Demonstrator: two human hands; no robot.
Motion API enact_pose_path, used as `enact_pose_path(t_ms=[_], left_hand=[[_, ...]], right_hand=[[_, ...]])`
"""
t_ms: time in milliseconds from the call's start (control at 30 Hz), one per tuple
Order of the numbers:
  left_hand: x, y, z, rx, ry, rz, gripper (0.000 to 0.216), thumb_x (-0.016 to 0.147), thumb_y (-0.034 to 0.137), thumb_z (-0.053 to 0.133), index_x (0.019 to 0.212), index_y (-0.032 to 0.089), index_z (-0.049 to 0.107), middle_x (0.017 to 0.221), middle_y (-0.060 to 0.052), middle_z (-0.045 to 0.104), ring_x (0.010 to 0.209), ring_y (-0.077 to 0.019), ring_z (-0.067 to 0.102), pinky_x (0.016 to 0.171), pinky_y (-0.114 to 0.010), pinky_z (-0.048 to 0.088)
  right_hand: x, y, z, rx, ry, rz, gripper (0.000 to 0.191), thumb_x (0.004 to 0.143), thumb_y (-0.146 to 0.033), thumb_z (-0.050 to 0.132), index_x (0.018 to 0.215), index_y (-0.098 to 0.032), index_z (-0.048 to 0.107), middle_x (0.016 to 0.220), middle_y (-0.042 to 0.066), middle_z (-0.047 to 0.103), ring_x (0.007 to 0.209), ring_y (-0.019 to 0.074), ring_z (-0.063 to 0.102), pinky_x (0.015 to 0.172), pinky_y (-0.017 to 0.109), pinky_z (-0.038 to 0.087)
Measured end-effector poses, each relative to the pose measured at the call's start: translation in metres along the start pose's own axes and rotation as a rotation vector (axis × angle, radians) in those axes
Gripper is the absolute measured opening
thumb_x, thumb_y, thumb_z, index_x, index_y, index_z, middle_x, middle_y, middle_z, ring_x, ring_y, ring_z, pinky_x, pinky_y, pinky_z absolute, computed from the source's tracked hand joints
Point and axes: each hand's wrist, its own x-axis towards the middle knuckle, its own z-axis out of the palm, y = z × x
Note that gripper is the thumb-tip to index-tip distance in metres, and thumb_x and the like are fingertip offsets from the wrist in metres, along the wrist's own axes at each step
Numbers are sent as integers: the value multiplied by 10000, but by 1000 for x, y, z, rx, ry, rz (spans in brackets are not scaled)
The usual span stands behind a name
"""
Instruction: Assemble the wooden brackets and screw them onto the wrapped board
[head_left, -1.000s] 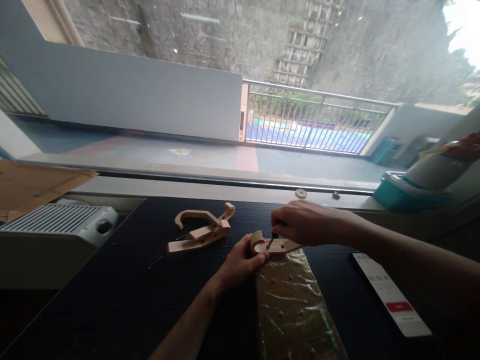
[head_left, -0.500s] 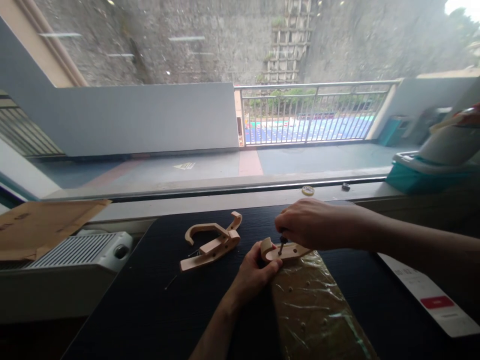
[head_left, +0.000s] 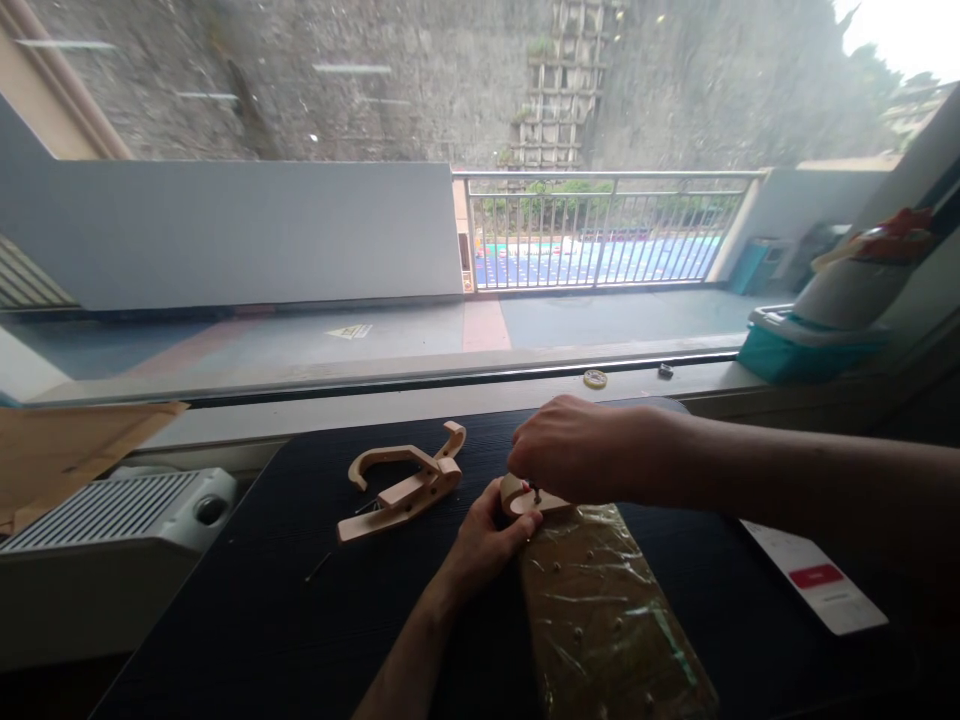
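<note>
My left hand grips a small curved wooden piece at the far end of a plastic-wrapped wooden board on the black table. My right hand hovers over that piece with fingers pinched round a small dark tool, whose tip touches the piece. To the left of both hands lies an assembled wooden hook-shaped part, untouched.
A phone with a lit screen lies on the table at the right. A white ribbed heater and cardboard are at the left. A window sill with small round items and a teal-based container runs behind.
The view shifted slightly; both hands stay on the small wooden piece. My right hand has dropped lower over it, hiding more of the tool and the piece.
</note>
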Motion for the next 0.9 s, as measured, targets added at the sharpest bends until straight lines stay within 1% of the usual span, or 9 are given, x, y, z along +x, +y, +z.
enact_pose_path(t_ms=[100, 200, 300, 400, 500, 600, 700, 800, 900], left_hand=[[0, 1, 0, -22, -12, -22, 297, 767, 354, 617, 993, 172, 556, 904, -21, 619, 868, -174, 562, 803, -273, 434], [1, -4, 1, -43, 15, -2, 334, 757, 343, 629, 1040, 184, 548, 951, -22, 615, 913, -179, 558, 831, -271, 424], [1, -9, 0, -21, 33, 19, 347, 759, 352, 627, 1059, 197, 550, 953, -17, 609, 914, -179, 555, 827, -268, 422], [2, -9, -1, 7, 28, 29, 341, 764, 357, 622, 1059, 200, 557, 954, -16, 605, 909, -178, 551, 814, -265, 422], [2, -8, -1, -18, 14, 39, 340, 764, 354, 623, 1056, 197, 551, 949, -13, 602, 901, -174, 550, 801, -258, 426], [2, -9, 0, -37, 3, 46, 330, 769, 357, 619, 1047, 193, 548, 959, -16, 610, 911, -175, 553, 814, -263, 426], [2, -11, 0, -17, -11, 43, 292, 783, 366, 601, 1008, 183, 561, 936, -23, 622, 890, -176, 559, 802, -266, 428], [2, -11, -1, -18, -1, 25, 315, 780, 365, 607, 1038, 194, 555, 956, -22, 625, 907, -179, 562, 825, -272, 424], [2, -11, -1, -12, 27, 17, 355, 761, 365, 630, 1071, 211, 550, 985, -16, 619, 937, -183, 556, 848, -273, 416]], right_hand=[[4, 1, 2, -3, 8, -5, 178, 778, -63, 501, 826, -118, 663, 779, 65, 657, 622, 140, 550, 510, 260, 312], [2, 10, 9, 83, 14, 87, 177, 812, -150, 487, 842, -126, 660, 748, 62, 649, 630, 134, 545, 525, 254, 308], [-2, 19, 16, 207, 56, 160, 196, 813, -229, 485, 871, -159, 659, 778, 50, 650, 671, 136, 543, 550, 251, 319], [-5, 20, 19, 220, 85, 192, 216, 820, -263, 469, 848, -156, 654, 763, 51, 641, 650, 136, 529, 542, 256, 313], [-7, 12, 14, 125, 70, 199, 190, 816, -223, 483, 858, -140, 649, 708, 50, 622, 574, 122, 500, 513, 263, 284], [-8, 3, 8, 37, 58, 113, 142, 803, -131, 503, 834, -135, 642, 698, 38, 607, 526, 92, 457, 506, 255, 269], [-8, -1, 8, 31, 55, 39, 143, 797, -77, 497, 780, -127, 631, 706, 35, 599, 532, 86, 433, 496, 245, 261], [-6, 3, 14, 93, 78, 78, 135, 795, -85, 493, 799, -128, 621, 688, 33, 583, 553, 92, 437, 497, 237, 260], [-7, 11, 21, 172, 108, 133, 151, 818, -147, 466, 803, -137, 616, 680, 32, 588, 548, 92, 441, 504, 239, 262]])
